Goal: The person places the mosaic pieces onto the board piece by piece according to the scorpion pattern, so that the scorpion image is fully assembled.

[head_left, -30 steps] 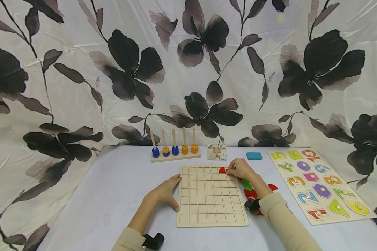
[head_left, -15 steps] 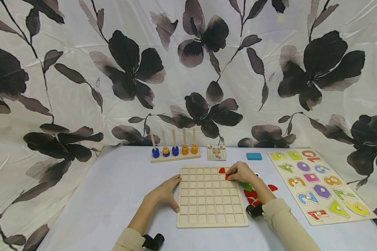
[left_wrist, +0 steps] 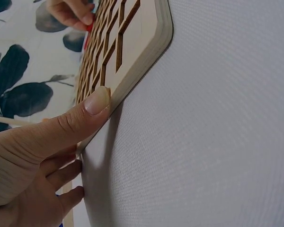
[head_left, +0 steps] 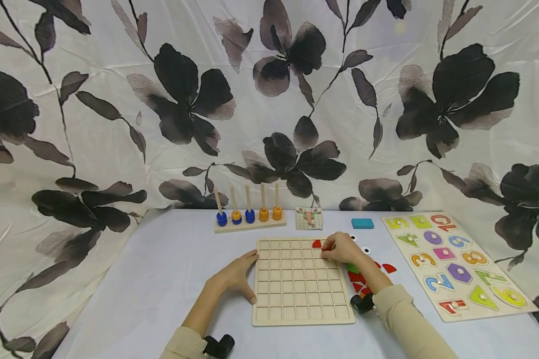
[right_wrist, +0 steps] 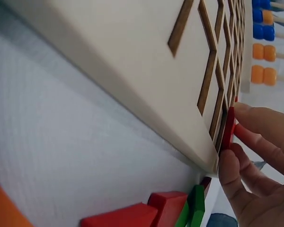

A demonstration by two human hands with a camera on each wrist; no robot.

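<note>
A light wooden grid board (head_left: 296,287) lies flat on the table. My left hand (head_left: 235,273) rests along its left side, fingers extended, and in the left wrist view the thumb (left_wrist: 97,101) presses the board's edge. My right hand (head_left: 340,247) is over the top right corner cell. It pinches a small flat red piece (right_wrist: 229,126) between thumb and fingers, right at the grid's cell walls in the right wrist view. A red quarter-circle piece (head_left: 317,244) sits in the neighbouring top-row cell to the left.
Loose red pieces (head_left: 356,277), a green piece (head_left: 353,268) and eye discs (head_left: 366,250) lie right of the board, partly under my right forearm. Behind stand a peg abacus (head_left: 250,227), a pattern card (head_left: 309,218) and a blue block (head_left: 362,224). A number puzzle (head_left: 458,267) lies far right.
My right hand has shifted slightly over the top right corner cell with the red piece, which tilted into view and now shows less. The left hand stays at the board's side.
</note>
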